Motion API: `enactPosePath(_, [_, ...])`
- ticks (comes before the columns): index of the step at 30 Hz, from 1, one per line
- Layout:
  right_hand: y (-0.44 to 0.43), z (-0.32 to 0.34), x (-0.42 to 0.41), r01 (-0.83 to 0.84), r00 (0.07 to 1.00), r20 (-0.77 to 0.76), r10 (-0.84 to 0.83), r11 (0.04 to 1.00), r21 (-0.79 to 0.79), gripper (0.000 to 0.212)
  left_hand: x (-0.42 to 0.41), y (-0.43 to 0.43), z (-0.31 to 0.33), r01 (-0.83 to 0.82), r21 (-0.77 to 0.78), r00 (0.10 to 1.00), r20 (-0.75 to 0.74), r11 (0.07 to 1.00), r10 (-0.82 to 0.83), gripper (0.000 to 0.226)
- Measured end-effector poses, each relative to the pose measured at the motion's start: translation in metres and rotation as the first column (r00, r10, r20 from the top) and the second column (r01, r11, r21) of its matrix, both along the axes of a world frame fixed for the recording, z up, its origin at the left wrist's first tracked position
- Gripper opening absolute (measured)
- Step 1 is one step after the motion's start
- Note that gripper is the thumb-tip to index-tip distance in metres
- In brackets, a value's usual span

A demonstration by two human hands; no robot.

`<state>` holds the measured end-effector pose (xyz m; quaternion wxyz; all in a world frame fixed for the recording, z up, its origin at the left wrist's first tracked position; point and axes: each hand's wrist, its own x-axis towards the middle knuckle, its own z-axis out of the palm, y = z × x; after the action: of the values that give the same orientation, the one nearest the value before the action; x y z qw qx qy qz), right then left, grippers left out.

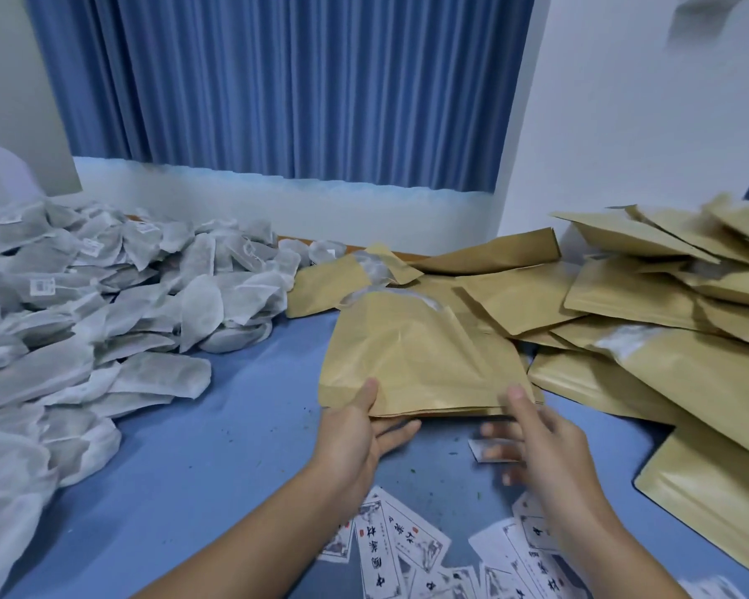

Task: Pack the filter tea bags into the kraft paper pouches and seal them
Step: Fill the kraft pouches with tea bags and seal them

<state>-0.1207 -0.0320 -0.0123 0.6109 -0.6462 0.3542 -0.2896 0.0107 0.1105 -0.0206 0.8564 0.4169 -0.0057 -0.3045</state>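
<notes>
Waiting in a big heap, the tea bags [83, 304] are not packed yet. The left hand [355, 430] pinches one brown pouch [416, 356]. The right hand [532, 438] puts its thumb on it, but its grip is too blurry to tell. More pouches [666, 296] lie beside.
</notes>
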Motion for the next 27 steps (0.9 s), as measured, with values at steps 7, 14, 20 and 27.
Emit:
enactPosePath(7, [0.006, -0.006, 0.0, -0.102, 0.969, 0.245, 0.037, 0.961, 0.258, 0.02, -0.016, -0.001, -0.009, 0.153, 0.135, 0.982, 0.094, 0.979, -0.167, 0.031])
enactPosePath(14, [0.017, -0.005, -0.003, -0.126, 0.954, 0.295, 0.048, 0.959, 0.252, 0.009, -0.029, -0.01, -0.016, 0.146, 0.162, 0.981, 0.103, 0.976, -0.164, 0.015])
enactPosePath(20, [0.029, -0.005, 0.001, -0.134, 0.929, 0.369, -0.016, 0.917, 0.375, 0.012, -0.041, -0.015, -0.01, 0.237, 0.12, 0.955, 0.155, 0.964, -0.254, 0.013])
enactPosePath(27, [0.009, 0.003, -0.009, 0.009, 0.891, 0.425, -0.158, 0.944, 0.331, 0.011, -0.033, -0.009, -0.014, 0.009, 0.119, 0.96, 0.275, 0.993, -0.042, 0.022])
